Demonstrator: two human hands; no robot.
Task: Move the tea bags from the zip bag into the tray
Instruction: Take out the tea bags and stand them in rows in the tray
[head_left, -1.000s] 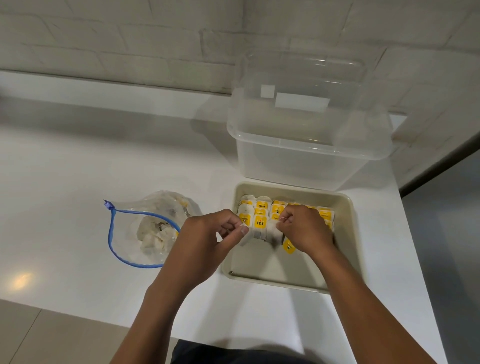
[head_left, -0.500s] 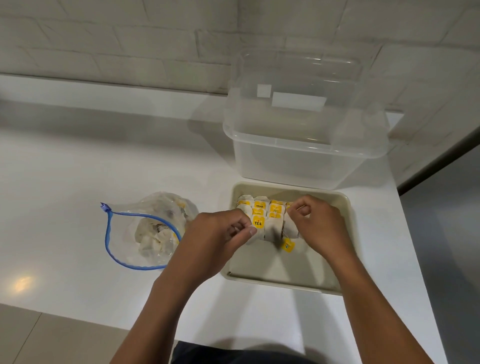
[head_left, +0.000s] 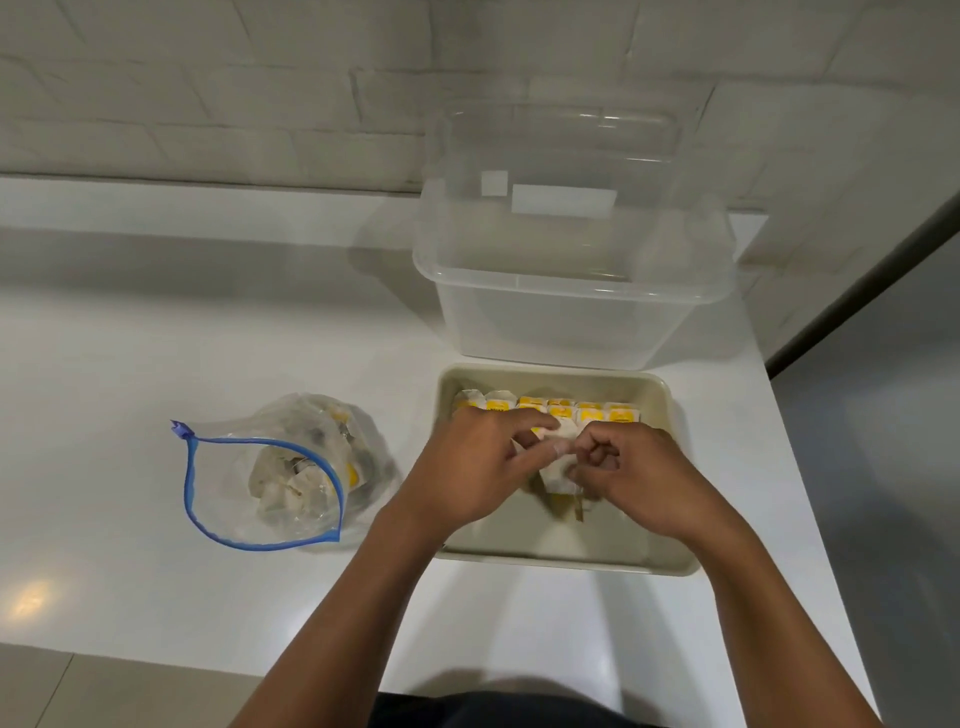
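Over tray (head_left: 670, 558), both hands pinch white tea bag (head_left: 558, 475), tag blurred.

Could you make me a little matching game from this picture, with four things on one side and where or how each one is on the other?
Things:
1. zip bag
2. tray
3. clear tub
4. tea bag

States:
A. pinched between both hands
B. behind the tray, nothing visible inside
C. open, lying left of the tray
D. a row of tea bags along its far side

Pairs: 1-C, 2-D, 3-B, 4-A
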